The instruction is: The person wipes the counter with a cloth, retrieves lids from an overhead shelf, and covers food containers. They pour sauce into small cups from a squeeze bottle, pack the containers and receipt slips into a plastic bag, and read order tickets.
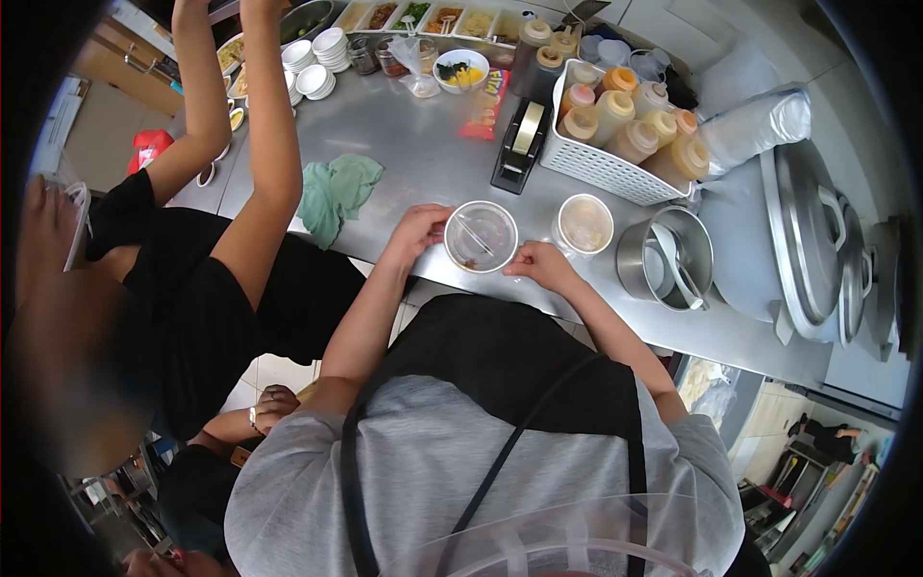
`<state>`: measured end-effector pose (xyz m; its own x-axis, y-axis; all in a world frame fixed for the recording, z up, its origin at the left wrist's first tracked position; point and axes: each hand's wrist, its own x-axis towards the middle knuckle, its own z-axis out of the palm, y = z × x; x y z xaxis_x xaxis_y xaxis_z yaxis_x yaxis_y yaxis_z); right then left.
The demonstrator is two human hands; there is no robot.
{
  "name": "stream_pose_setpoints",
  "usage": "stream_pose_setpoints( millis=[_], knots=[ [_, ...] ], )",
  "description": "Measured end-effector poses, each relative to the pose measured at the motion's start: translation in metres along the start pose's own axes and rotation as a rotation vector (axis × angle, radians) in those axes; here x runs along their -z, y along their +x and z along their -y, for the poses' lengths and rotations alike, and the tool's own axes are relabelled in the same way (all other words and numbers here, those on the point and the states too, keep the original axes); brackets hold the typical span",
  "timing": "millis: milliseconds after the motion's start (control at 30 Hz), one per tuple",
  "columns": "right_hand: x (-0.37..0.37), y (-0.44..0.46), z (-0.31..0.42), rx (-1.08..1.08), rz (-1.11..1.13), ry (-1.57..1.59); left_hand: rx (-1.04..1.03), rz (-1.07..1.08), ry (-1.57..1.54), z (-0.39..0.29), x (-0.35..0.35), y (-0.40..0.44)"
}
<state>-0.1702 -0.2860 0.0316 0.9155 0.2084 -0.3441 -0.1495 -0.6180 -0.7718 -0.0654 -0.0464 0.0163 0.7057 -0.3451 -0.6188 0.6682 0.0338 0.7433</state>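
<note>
A round white takeout bowl with a clear lid is at the counter's front edge. Through the lid I see a white strip and a little brown food low inside. My left hand grips the bowl's left side, fingers bent against the rim. At its lower right rim, my right hand has fingers and thumb pinched together. Just right of it stands a second lidded tub, pale brown inside, with clear plastic around its base. A steel pot holding a white ladle is farther right.
Behind the bowl stand a tape dispenser and a white basket of sauce bottles. A green cloth lies left. A co-worker's arms reach over the counter toward stacked white dishes. Large steel lids lean at right.
</note>
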Motion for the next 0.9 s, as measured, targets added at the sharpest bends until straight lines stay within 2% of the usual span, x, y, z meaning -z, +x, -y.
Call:
stream_pose_setpoints(
  millis=[67,133,167,233,267,333,367,533,600,633,700,733,767,800,833,867,900],
  knots=[
    [-0.001,0.012,-0.007,0.088,-0.002,0.024,0.006,0.090,-0.001,0.006,-0.003,0.002],
    [0.006,0.014,0.003,0.251,-0.079,-0.022,0.019,0.053,-0.007,0.007,-0.005,0.000],
    [0.005,0.017,0.000,0.253,-0.090,-0.026,0.024,0.036,0.034,0.007,-0.005,0.000],
    [-0.001,0.022,-0.009,0.420,-0.170,-0.219,-0.009,-0.006,0.113,0.014,-0.009,0.004],
    [-0.003,0.022,-0.012,0.418,-0.183,-0.225,-0.016,0.004,0.119,0.019,-0.011,0.007],
    [-0.009,0.022,-0.014,0.354,-0.217,-0.366,-0.187,-0.071,0.285,0.020,-0.015,0.008],
    [-0.012,0.022,-0.016,0.403,-0.275,-0.384,-0.238,-0.110,0.415,0.021,-0.018,0.009],
    [0.001,0.010,0.012,0.402,-0.340,-0.393,-0.242,-0.007,0.489,0.004,-0.013,0.008],
    [0.026,-0.002,0.034,0.131,0.273,-0.684,-0.088,0.086,0.358,-0.019,-0.010,-0.003],
    [0.048,-0.007,0.053,0.128,0.258,-0.691,-0.073,0.126,0.257,-0.033,-0.013,-0.014],
    [0.103,-0.016,0.093,0.274,0.389,-0.353,-0.139,0.187,0.383,-0.044,-0.017,-0.022],
    [0.133,-0.011,0.105,0.309,0.306,-0.276,-0.198,0.238,0.505,-0.047,-0.018,-0.022],
    [0.166,-0.001,0.117,0.347,0.223,-0.201,-0.179,0.248,0.500,-0.045,-0.019,-0.018],
    [0.199,0.011,0.128,0.279,0.033,-0.347,-0.191,0.257,0.505,-0.042,-0.021,-0.013],
    [0.230,0.034,0.118,0.310,-0.163,-0.332,-0.197,0.251,0.540,-0.039,-0.026,-0.008],
    [0.264,0.051,0.125,0.157,-0.293,-0.431,-0.204,0.243,0.573,-0.037,-0.031,-0.007],
    [0.298,0.078,0.114,0.102,-0.425,-0.527,-0.222,0.248,0.578,-0.036,-0.037,-0.007]
  ],
)
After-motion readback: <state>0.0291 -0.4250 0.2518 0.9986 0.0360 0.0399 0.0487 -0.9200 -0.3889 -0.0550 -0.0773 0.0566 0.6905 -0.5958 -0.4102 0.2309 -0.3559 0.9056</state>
